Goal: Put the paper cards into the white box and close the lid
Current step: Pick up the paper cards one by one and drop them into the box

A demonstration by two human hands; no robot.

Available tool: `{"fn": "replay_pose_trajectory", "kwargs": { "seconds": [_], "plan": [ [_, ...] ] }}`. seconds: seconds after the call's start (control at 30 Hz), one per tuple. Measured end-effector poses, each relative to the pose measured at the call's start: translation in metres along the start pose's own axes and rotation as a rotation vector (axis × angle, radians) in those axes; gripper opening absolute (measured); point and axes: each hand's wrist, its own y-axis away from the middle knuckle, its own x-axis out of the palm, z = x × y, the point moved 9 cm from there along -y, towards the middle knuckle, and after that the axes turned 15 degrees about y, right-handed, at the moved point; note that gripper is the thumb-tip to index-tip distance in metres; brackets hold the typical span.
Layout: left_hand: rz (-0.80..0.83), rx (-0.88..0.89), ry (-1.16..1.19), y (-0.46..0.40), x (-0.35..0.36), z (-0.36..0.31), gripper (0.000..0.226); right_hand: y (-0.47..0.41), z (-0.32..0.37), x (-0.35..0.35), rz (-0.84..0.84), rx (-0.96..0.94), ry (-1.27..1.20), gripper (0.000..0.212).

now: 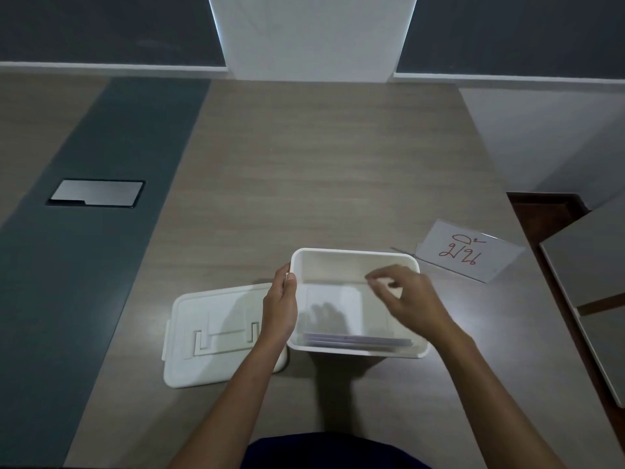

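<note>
The white box [351,257] stands open on the wooden table in front of me. Pale paper cards [358,340] lie stacked inside it against the near wall, and one flat card [333,299] rests on the bottom. My left hand [280,306] presses against the box's left wall, steadying it. My right hand [406,299] hovers over the box's right half with loosely curled, parted fingers and nothing in them. The white lid [209,333] lies flat on the table to the left of the box, partly under my left forearm.
A clear stand [468,250] holding a card with red handwriting sits right behind the box. A metal cable hatch [96,193] lies in the dark strip at far left. The table's right edge [554,299] drops off near another grey surface.
</note>
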Motion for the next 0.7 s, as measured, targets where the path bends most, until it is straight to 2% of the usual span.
{"fn": "replay_pose_trajectory", "kwargs": {
  "seconds": [0.1,0.2,0.33,0.47,0.57,0.7],
  "plan": [
    [0.007,0.006,-0.014,0.001,0.0,-0.003,0.025,-0.026,-0.028,-0.036,-0.212,0.073,0.096,0.019],
    [0.0,0.006,-0.009,0.0,0.0,0.0,0.026,-0.048,-0.074,-0.055,-0.3,0.261,0.154,0.033],
    [-0.005,0.007,-0.001,-0.002,0.001,0.002,0.028,-0.065,-0.127,-0.061,-0.248,0.462,0.255,0.056],
    [-0.003,0.0,0.007,-0.002,0.0,0.003,0.029,-0.067,-0.165,-0.056,-0.052,0.63,0.493,0.072],
    [-0.003,0.0,0.0,-0.002,0.0,0.002,0.028,-0.061,-0.179,-0.053,0.012,0.689,0.555,0.068],
    [-0.005,0.002,0.002,-0.003,0.0,0.002,0.028,-0.061,-0.175,-0.056,-0.099,0.624,0.568,0.046]
  ]
}}
